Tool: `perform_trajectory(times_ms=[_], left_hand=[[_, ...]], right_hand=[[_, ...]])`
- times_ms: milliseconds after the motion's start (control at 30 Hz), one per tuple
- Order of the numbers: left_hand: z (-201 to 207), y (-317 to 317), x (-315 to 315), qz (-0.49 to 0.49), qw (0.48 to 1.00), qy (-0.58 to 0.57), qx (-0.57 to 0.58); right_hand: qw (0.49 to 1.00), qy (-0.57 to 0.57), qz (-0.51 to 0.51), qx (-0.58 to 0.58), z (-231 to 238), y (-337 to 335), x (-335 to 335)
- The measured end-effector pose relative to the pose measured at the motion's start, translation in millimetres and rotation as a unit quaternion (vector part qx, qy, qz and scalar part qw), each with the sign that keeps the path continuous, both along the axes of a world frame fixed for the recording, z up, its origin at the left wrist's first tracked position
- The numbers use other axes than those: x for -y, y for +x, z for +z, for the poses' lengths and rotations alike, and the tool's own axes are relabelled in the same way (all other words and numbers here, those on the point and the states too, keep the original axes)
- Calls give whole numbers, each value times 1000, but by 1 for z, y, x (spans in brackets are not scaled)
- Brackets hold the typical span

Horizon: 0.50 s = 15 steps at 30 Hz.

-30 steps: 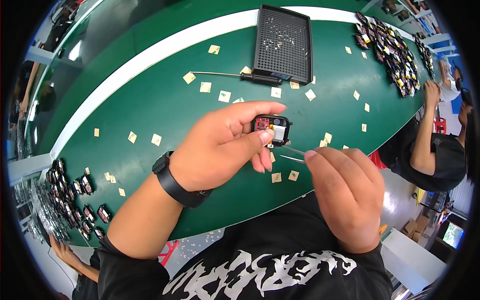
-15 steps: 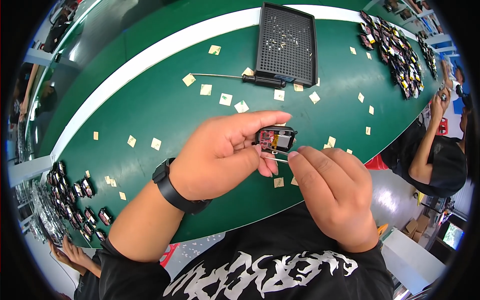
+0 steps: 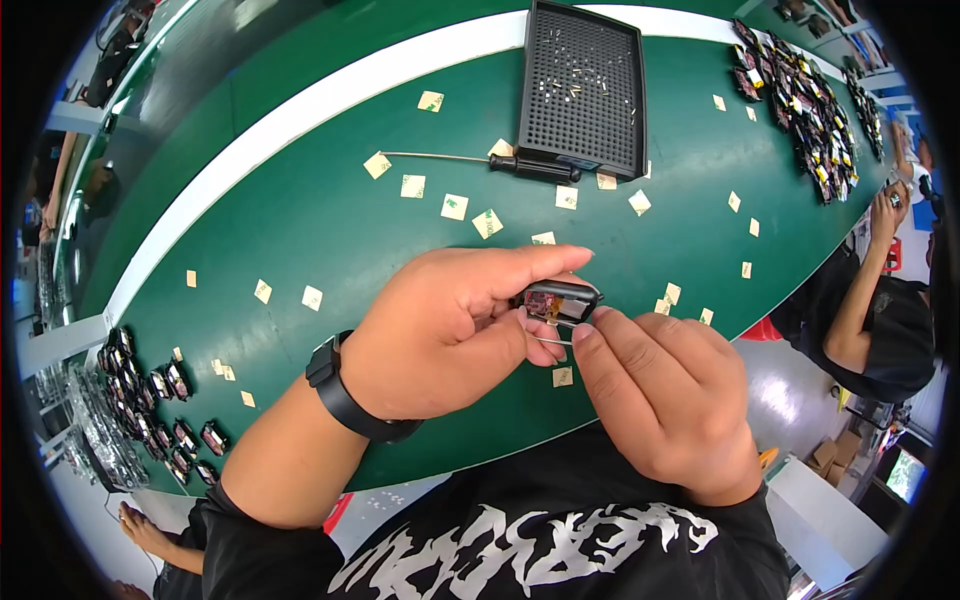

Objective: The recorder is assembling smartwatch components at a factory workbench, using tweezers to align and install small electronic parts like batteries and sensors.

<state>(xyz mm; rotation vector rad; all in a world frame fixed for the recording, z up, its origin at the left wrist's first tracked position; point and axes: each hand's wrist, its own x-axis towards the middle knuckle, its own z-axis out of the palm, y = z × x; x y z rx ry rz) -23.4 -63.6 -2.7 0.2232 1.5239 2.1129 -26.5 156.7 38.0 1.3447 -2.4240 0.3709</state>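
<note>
A small black electronic device point(image 3: 568, 290), with its casing uncovered and a red circuit board inside, is gripped in the fingers of my left hand point(image 3: 430, 335). A silvery part and a bit of yellow show beside the board. My right hand point(image 3: 665, 395) pinches metal tweezers point(image 3: 553, 341), whose thin prongs reach left to the device's near edge by my left thumb. Whether the tips hold anything cannot be made out. A black watch point(image 3: 340, 385) sits on my left wrist.
Beyond my hands stands a black perforated tray point(image 3: 580, 100) with tiny metal parts, a screwdriver point(image 3: 530, 167) against its near edge. Square stickers point(image 3: 454, 206) dot the green table point(image 3: 330, 210). Device piles lie far right point(image 3: 805, 115) and left point(image 3: 125, 385). A co-worker point(image 3: 870, 300) sits at right.
The device has shifted slightly nearer to me and tilted, so its inside shows less. Both hands moved slightly with it. At lower left, another person's hands have shifted.
</note>
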Motion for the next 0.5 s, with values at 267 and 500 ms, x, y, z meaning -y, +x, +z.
perform_trajectory(times_ms=[267,500], left_hand=[[9,-5,-2,-10,1000,-11,16],[16,-3,-7,45,996,-53,51]], right_hand=[[999,7,18,-30,1,-5,-4],[996,-73,-25,50,19,-19,-54]])
